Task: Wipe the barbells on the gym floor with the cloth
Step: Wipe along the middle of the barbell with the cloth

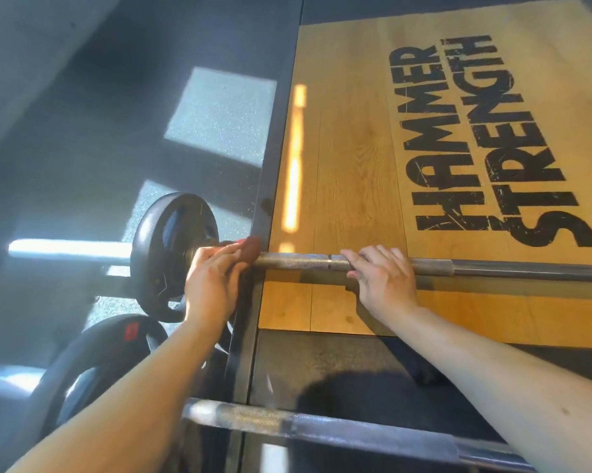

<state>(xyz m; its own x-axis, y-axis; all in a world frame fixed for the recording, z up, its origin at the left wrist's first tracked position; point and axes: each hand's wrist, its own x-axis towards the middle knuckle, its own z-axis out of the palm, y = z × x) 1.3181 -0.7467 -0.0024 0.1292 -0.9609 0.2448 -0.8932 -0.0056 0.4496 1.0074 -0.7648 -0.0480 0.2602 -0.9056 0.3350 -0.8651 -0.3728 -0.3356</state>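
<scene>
1. Cloth [250, 250], reddish-brown and bunched, sits in the left hand [212, 278]. The fingers curl round it and press it onto the bar [294, 260] of the far barbell, just beside the black plate [166, 254].
2. The right hand [381, 279] lies on the same bar further along, with fingers laid almost straight across the top. It holds nothing and looks like a steadying rest rather than a grip.
3. Between the two hands the knurled steel is bare. Past the right hand the bar runs out of view over the wooden platform [356, 148] with black lettering.
4. A second barbell [321, 425] lies nearer the person, partly over the dark rubber floor [83, 131], with its own plate [110, 356] at the left. Neither hand touches it.
5. Progress seems early to middling. The wiping is at one end of the far bar, and nothing on the metal shows which stretches are clean.
6. Probably left are the rest of that bar toward the right and the nearer barbell.
</scene>
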